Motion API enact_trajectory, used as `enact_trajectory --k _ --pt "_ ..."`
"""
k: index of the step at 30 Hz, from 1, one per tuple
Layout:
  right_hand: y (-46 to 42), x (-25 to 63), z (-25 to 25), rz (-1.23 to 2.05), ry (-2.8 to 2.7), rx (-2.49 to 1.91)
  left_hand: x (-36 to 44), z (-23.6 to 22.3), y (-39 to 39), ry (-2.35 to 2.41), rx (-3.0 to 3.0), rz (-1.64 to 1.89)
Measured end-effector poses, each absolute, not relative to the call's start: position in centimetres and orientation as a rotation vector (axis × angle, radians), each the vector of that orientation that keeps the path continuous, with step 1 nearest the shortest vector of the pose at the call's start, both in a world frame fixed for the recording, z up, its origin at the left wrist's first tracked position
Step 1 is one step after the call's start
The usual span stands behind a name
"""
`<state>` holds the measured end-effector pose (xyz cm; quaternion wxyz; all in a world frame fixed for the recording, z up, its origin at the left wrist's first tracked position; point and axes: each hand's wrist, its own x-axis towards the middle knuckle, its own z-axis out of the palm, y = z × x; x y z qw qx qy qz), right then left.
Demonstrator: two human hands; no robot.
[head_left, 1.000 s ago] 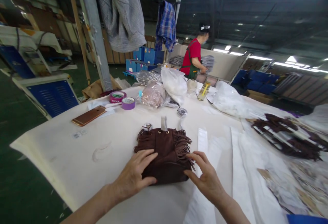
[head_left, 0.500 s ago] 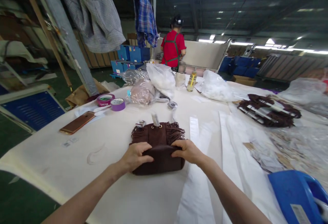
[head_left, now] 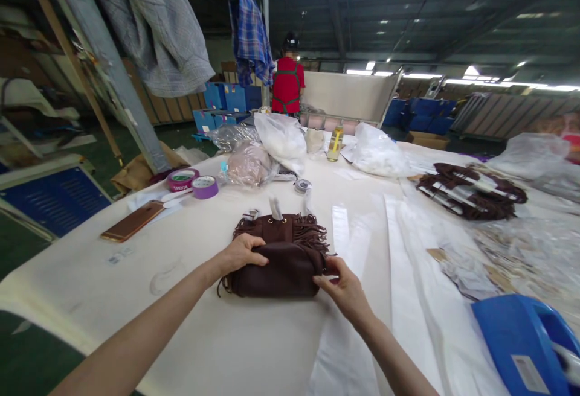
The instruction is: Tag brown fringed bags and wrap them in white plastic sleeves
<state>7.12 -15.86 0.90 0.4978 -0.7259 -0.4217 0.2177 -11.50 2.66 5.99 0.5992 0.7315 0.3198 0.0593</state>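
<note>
A dark brown fringed handbag (head_left: 278,272) lies on the white-covered table in front of me, its smooth base towards me and its fringe and gold eyelets on the far side. White wrapping covers the hardware standing up at its far edge. My left hand (head_left: 244,252) grips the bag's upper left part, thumb on the smooth face. At the lower right corner, my right hand (head_left: 342,284) pinches the bag's side between thumb and fingers; some fingertips are hidden behind the edge.
Left of the bag are a phone (head_left: 133,221) and purple tape rolls (head_left: 205,187). Behind it lie plastic-wrapped items (head_left: 249,163) and a bottle (head_left: 335,143). On the right are white strips (head_left: 408,281), brown fringed pieces (head_left: 471,191) and a blue container (head_left: 521,341). A person in red (head_left: 288,85) stands beyond.
My right hand has slid from the bag's upper right down to its lower right corner. The bag's smooth base has tilted up, and loose fringe now shows at its left. The person in red moved left.
</note>
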Motion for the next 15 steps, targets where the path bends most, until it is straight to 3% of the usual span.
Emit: enact_trajectory --k 10,15 --pt "-12.2 7.5 0.2 0.714 -0.927 -1.692 -10.4 6.5 3.5 0.809 1.768 0.317" --pt "-12.0 7.4 0.9 0.873 -0.869 -1.588 -11.8 8.0 3.5 0.95 1.838 0.738"
